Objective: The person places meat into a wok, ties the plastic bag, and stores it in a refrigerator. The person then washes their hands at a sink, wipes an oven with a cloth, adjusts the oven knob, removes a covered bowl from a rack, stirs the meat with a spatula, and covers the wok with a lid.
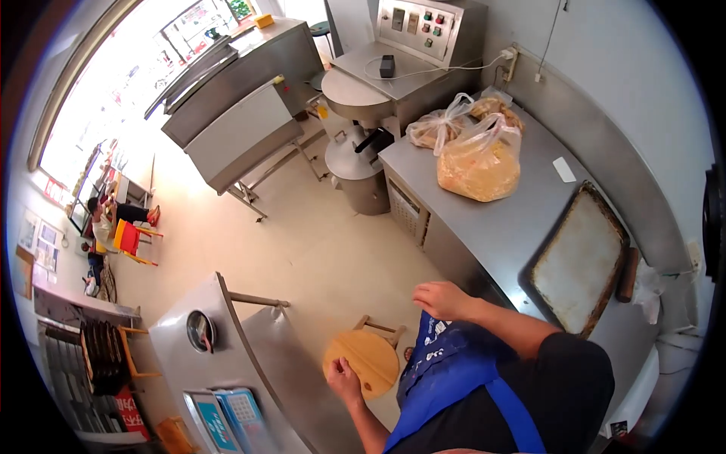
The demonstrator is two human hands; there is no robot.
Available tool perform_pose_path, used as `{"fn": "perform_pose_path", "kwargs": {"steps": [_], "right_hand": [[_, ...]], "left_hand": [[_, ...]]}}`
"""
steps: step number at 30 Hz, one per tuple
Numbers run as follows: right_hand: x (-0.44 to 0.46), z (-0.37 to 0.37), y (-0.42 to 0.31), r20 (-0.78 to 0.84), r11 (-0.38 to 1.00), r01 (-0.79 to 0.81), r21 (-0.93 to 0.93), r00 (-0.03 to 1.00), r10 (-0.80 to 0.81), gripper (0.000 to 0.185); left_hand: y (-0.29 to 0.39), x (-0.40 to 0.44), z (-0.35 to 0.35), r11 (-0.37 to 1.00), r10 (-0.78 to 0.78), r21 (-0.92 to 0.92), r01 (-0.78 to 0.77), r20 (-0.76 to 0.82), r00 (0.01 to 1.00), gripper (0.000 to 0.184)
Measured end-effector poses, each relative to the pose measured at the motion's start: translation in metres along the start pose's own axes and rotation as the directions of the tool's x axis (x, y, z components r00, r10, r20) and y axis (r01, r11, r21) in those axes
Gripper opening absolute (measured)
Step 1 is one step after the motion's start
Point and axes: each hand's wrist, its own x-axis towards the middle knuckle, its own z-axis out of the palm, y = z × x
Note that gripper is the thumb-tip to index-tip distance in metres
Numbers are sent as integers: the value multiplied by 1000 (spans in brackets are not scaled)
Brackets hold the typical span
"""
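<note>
My right hand [444,300] is held in front of the blue apron [454,367], its fingers curled in and nothing showing in them. Lower and to the left, my left hand [345,380] hangs over the round wooden stool [376,361] as I see it from above. Its fingers are bent closed, with no object visible in them. Both hands appear apart from the steel worktop [484,234] on my right. On that worktop lie a large blackened-edge baking tray [578,261] and plastic bags of yellowish food [480,163].
A steel table [261,363] at lower left holds a dark bowl [201,331] and a blue-and-white scale [242,412]. Ahead stand a lidded metal pot [354,155], a control-panel machine [423,30] and a steel-legged table [238,136]. A seated person [106,223] is far left.
</note>
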Motion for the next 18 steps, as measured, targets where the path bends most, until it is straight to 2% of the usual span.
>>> {"fn": "perform_pose_path", "kwargs": {"steps": [2,3,5,7,8,10,11,12,13,14,15,16,17,18], "right_hand": [[51,4,17,49,989,129,78,990,-133,12],[78,7,26,49,989,121,86,991,-126,12],[132,9,53,64,972,202,121,975,-211,12],[185,19,86,43,964,199,179,977,-210,12],[214,19,104,22,954,200,226,977,-210,13],[263,8,129,-17,943,174,285,984,-176,13],[286,-3,137,-50,935,104,340,994,-92,12],[311,-16,147,-84,920,44,388,996,-12,12],[333,-26,155,-90,918,36,396,996,-1,12],[348,-36,158,-108,854,-50,519,986,124,12],[362,-43,165,-110,767,-125,629,963,247,11],[373,-48,175,-109,763,-136,631,959,261,11],[383,-51,183,-115,754,-150,640,951,287,11],[392,-54,192,-123,743,-162,649,942,313,11]], "left_hand": [[26,40,19,1000,23,-3,-23,-11,1000,20],[42,58,29,999,28,-26,-29,-7,1000,20],[62,97,65,998,35,-48,-35,0,999,20],[65,131,96,992,73,101,-74,9,997,21],[73,150,117,990,85,108,-87,19,996,21],[83,170,136,959,-7,284,3,13,1000,20],[80,175,141,953,-11,303,4,22,1000,20],[71,183,152,955,-157,259,147,19,987,20],[59,192,160,934,-297,216,285,25,955,21],[44,198,161,932,-294,230,279,34,955,21],[31,202,164,915,-395,122,385,80,915,22],[22,204,165,871,-488,16,491,137,862,23],[17,206,163,871,-489,27,491,143,860,23],[14,210,161,817,-556,-37,576,215,803,23]]}}
